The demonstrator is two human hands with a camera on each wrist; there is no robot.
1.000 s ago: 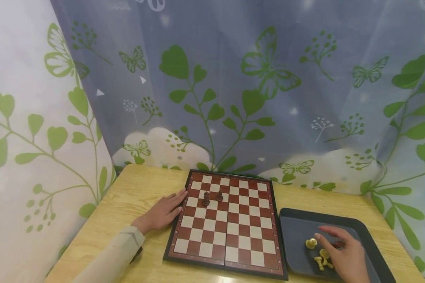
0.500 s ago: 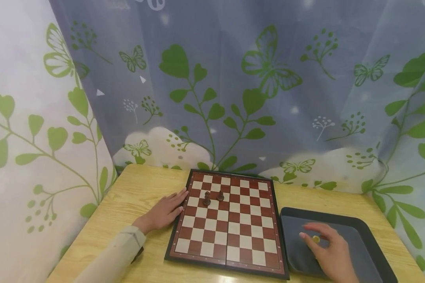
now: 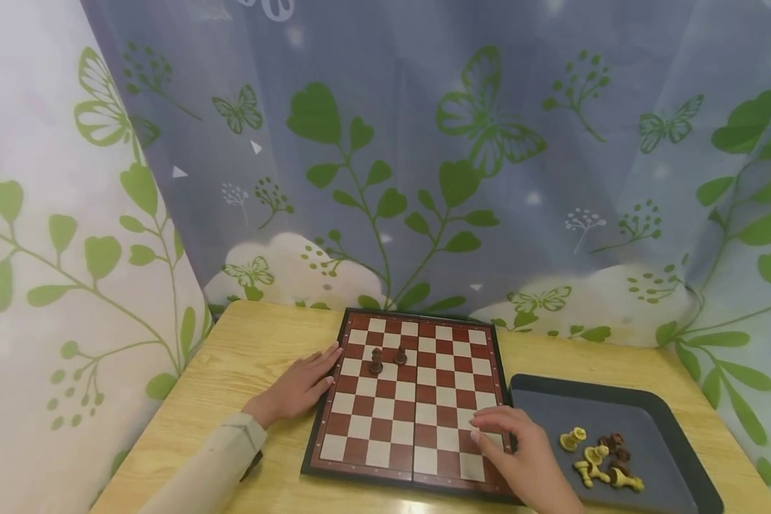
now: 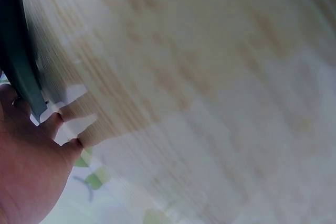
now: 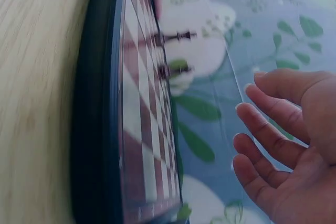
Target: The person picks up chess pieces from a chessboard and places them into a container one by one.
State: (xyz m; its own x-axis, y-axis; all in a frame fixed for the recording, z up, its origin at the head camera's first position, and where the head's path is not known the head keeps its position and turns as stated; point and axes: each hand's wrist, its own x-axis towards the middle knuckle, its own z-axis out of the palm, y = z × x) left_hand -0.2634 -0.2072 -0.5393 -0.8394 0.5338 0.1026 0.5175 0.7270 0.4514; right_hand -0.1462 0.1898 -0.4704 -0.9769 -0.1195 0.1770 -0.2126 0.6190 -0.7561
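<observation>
A chessboard (image 3: 398, 407) with reddish-brown and white squares lies on the table, with two dark chess pieces standing on its far left half: a taller one (image 3: 376, 361) and a shorter one (image 3: 401, 355). My left hand (image 3: 295, 389) rests on the wood, its fingertips against the board's left edge; the left wrist view shows those fingers (image 4: 52, 124) beside the dark rim. Over the near right corner of the board is my right hand (image 3: 527, 457). Its fingers are loosely bent with nothing between them, as the right wrist view of that hand (image 5: 286, 140) confirms.
A dark tray (image 3: 671, 435) stands close to the board's right side. In it lie several gold chess pieces (image 3: 596, 454) and dark chess pieces (image 3: 619, 452) in a loose cluster. Behind the wooden table (image 3: 257, 335) hangs a patterned curtain (image 3: 398, 178).
My right hand has moved left from over the tray to above the board's near right corner, uncovering the pieces in the tray. The left hand and the two standing pieces stay put.
</observation>
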